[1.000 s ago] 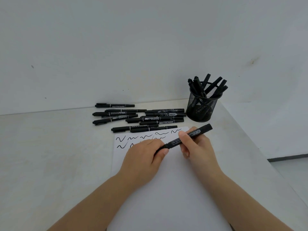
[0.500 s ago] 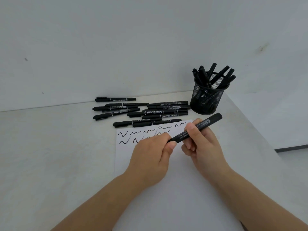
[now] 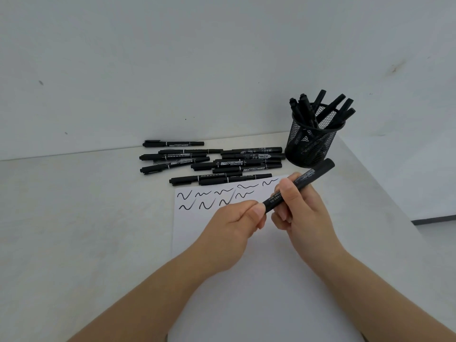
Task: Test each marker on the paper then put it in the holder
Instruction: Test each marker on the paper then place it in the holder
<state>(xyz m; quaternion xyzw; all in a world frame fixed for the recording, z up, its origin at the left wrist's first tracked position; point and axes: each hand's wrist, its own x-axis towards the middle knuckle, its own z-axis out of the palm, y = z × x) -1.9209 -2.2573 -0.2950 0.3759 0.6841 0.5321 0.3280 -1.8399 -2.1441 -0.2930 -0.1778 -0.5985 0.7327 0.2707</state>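
A thick black marker [image 3: 299, 185] with fine white print along its barrel is slanting above the paper [image 3: 246, 267], its blunt end pointing toward one o'clock. The right hand [image 3: 299, 213] is gripping its middle; the left hand [image 3: 237, 223] is pinching its lower end, the tip hidden. Black squiggles are lining the sheet's far edge. At twelve o'clock, loose twin markers [image 3: 212, 164] are lying on the table [image 3: 74, 230]; at one o'clock, the mesh holder [image 3: 311, 144] is standing with markers inside.

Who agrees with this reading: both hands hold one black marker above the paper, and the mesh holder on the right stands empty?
Not quite. The head view shows the mesh holder already has several markers standing in it. The rest holds: the left hand and right hand hold one black marker above the paper.
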